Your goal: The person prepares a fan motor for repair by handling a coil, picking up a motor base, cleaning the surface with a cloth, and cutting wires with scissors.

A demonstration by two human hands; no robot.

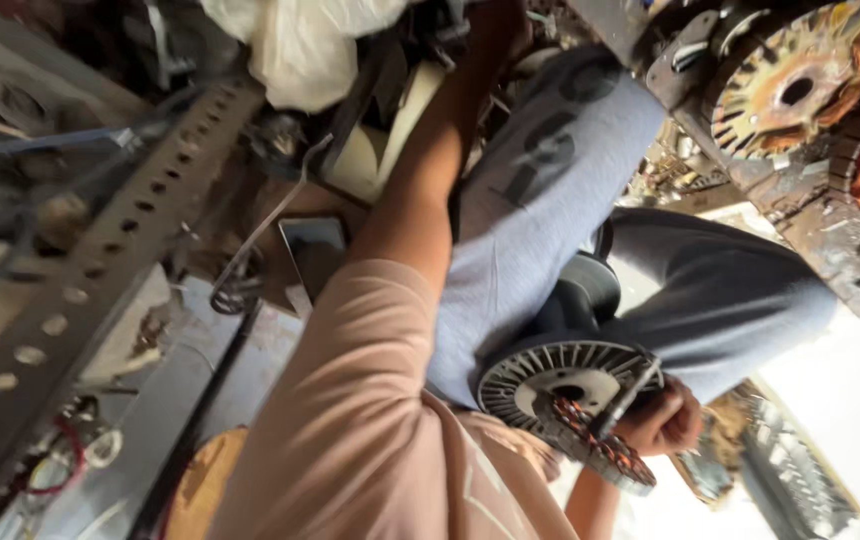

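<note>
A round slotted motor stator [565, 385] with copper windings is resting on the person's lap, the right hand [662, 420] curling its fingers around its rim; the left hand's grip is hidden up among clutter beside a perforated metal bar [100, 260]

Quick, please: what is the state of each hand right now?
Left hand: not in view; the arm reaches up out of frame.
Right hand: closed on a thin dark metal tool at the round grey finned motor stator.
</note>
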